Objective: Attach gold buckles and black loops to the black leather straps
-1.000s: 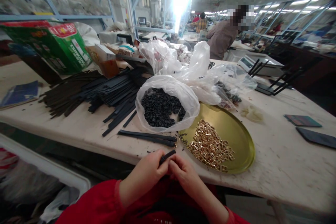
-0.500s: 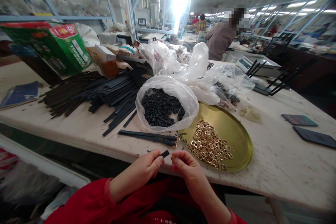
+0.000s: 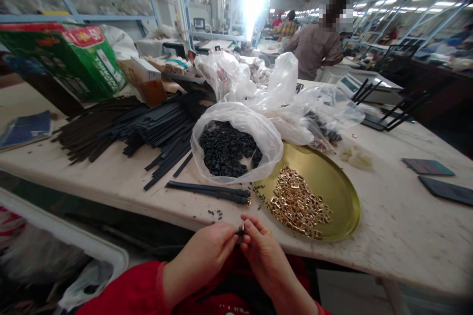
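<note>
Just off the near edge of the table [image 3: 391, 226], left hand [image 3: 216, 243] is pinching a black strap [image 3: 240, 232] and right hand [image 3: 260, 243] is pinching a gold buckle [image 3: 243, 225] at its tip; can't tell if threaded. More buckles [image 3: 295, 202] are lying on the gold tray [image 3: 334, 182]. My read: keeping strap tip flat, buckle square and pinch close is what's counting; twisting is risking skew.

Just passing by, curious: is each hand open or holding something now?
Left hand: closed, holding a black strap.
Right hand: closed, pinching a gold buckle at the strap's end.
</note>
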